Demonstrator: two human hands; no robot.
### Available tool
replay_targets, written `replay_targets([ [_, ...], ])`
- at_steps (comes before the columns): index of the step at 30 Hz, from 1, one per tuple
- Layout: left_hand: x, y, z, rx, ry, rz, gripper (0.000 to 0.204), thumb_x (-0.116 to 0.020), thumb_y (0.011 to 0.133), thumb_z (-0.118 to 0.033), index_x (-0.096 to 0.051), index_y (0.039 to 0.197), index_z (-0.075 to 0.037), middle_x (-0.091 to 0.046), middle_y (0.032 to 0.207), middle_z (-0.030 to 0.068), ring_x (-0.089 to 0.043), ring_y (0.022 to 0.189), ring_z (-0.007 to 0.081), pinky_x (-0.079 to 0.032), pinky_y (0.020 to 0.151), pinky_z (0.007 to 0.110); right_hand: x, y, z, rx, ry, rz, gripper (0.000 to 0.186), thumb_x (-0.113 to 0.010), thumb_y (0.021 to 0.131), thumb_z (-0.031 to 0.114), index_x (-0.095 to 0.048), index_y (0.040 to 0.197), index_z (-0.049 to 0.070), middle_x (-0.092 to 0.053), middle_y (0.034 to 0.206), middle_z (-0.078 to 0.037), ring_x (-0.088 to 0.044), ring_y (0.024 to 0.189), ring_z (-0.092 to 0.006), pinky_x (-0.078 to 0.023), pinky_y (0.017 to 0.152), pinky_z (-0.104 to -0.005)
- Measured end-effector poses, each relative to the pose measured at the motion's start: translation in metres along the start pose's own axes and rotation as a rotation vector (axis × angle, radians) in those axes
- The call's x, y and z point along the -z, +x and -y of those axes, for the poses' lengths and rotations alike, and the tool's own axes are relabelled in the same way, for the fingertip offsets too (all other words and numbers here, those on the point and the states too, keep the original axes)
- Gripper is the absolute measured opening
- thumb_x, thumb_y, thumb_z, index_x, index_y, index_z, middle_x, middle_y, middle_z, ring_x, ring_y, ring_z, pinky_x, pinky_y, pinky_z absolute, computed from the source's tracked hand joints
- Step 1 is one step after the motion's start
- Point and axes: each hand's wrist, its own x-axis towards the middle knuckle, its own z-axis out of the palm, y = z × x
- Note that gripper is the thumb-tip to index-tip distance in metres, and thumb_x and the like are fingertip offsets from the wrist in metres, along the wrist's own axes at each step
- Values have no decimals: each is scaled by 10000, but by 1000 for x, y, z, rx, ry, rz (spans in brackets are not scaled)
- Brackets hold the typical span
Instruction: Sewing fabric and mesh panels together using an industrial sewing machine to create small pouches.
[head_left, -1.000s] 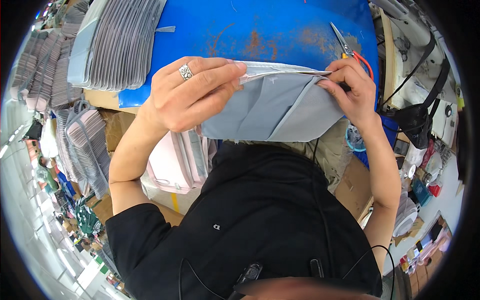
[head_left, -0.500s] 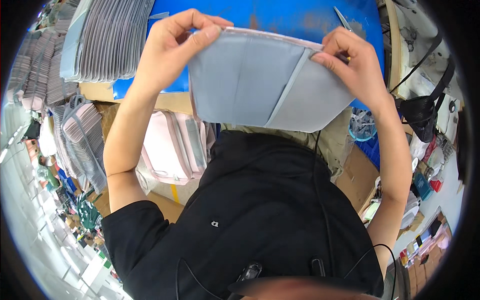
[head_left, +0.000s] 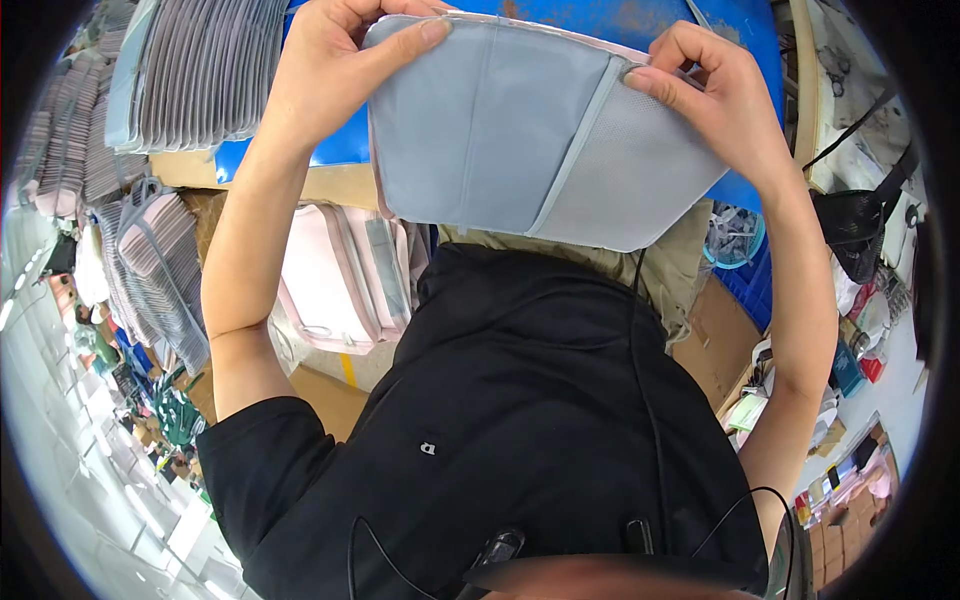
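Both my hands hold up a flat grey fabric panel (head_left: 460, 130) by its upper edge, over the front of the blue work surface. It has a smooth part on the left, a mesh pocket on the right, a slanting trim strip between them and pink along its border. My left hand (head_left: 350, 60) pinches the upper left corner, thumb on the grey face; its fingertips are partly hidden behind the panel. My right hand (head_left: 705, 85) is closed on the upper edge near the top of the trim strip, thumb in front. The panel's lower edge hangs near my lap.
A tall stack of grey panels (head_left: 200, 75) stands at the far left on the blue work surface (head_left: 345, 145). Tied bundles of similar panels (head_left: 160, 250) lie beyond. Below my left forearm is a pink bag piece (head_left: 325, 270). A blue-rimmed basket (head_left: 733, 238) sits at right.
Both hands have lifted the panel slightly farther away from my body, and it now shows flatter and a bit wider. My grip stays on the same upper edge.
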Motion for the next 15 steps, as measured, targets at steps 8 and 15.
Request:
replay_targets([
  [8,-5,-3,-6,-223,77,17,282,-703,962,-81,-656,1239,-61,-740,1197,104,-679,1038,175,-558,871,332,-1,-4,-13,-28,31,-2,287,-801,909,223,-601,805,45,-607,835,14,-531,767,-87,-433,710,-242],
  [15,-16,-16,-20,-754,664,-143,206,-817,759,31,-756,956,14,-747,1137,159,-737,969,269,-606,775,298,-5,-9,-22,41,36,-97,286,-836,871,238,-641,810,38,-600,774,12,-505,706,-90,-424,652,-250],
])
